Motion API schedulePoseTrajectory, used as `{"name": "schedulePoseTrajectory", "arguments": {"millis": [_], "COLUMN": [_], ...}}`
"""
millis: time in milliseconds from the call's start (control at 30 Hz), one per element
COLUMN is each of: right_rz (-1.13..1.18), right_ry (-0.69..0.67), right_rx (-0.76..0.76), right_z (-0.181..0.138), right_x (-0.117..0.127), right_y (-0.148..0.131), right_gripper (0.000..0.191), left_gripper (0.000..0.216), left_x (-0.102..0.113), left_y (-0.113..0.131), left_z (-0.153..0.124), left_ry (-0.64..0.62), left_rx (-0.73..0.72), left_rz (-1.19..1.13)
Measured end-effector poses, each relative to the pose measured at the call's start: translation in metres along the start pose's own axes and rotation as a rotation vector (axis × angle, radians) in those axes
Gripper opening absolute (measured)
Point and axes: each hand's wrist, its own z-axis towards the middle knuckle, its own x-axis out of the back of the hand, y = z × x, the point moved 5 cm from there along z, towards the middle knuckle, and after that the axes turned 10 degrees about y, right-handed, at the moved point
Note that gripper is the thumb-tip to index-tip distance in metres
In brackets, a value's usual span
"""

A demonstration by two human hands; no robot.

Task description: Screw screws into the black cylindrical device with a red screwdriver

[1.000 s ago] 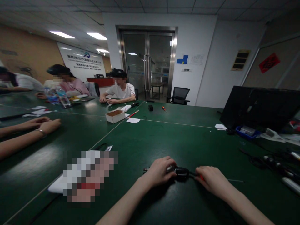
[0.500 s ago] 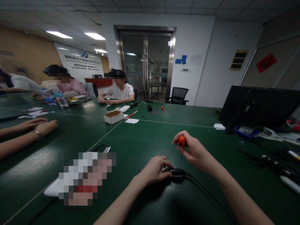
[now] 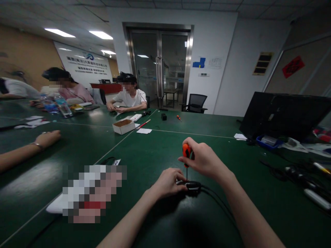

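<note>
- Screwdriver (image 3: 185, 150), one with an orange and black handle, in the head view: held upright above the green table (image 3: 165, 148), its thin shaft pointing down, tip at the black device; whether it sits in a screw is too small to tell.
- Right hand (image 3: 205, 157), one: fingers and thumb closed around the screwdriver's handle.
- Left hand (image 3: 167, 183), one: gripping the near-left end of the black device (image 3: 193, 186), on the tabletop just beside the shaft.
- Two dark cables (image 3: 216, 195) run from the device's right end.
- One white object (image 3: 54, 206), mostly pixelated, lies left of the left arm.
- Beyond the hands: one open white box (image 3: 124, 127), one small black block (image 3: 163, 117) and one smaller orange-handled screwdriver (image 3: 178, 117).
- Far left: two plastic bottles (image 3: 62, 106), standing together.
- Right: one black monitor (image 3: 287, 115), seen from behind, with one blue tray (image 3: 267, 142) before it.
- Three people (image 3: 131, 100) sit across the table; one other person's forearm (image 3: 20, 155), wearing a bracelet, rests at left.
</note>
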Motion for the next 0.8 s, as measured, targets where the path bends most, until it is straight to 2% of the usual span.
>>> {"name": "schedulePoseTrajectory", "arguments": {"millis": [167,400,800], "right_rz": [0.124,0.213,0.208], "right_ry": [-0.040,0.052,-0.036], "right_rx": [0.081,0.120,0.153], "right_z": [-0.010,-0.019,-0.019], "right_x": [-0.001,0.002,-0.010], "right_y": [-0.001,0.020,0.015], "right_gripper": [0.029,0.027,0.024], "left_gripper": [0.016,0.014,0.014], "left_x": [0.000,0.001,-0.001], "left_y": [0.001,0.005,0.007], "left_z": [0.000,-0.002,-0.004], "left_ry": [-0.025,-0.018,-0.020], "left_rx": [-0.006,-0.017,-0.054], "left_rz": [-0.018,-0.012,-0.039]}}
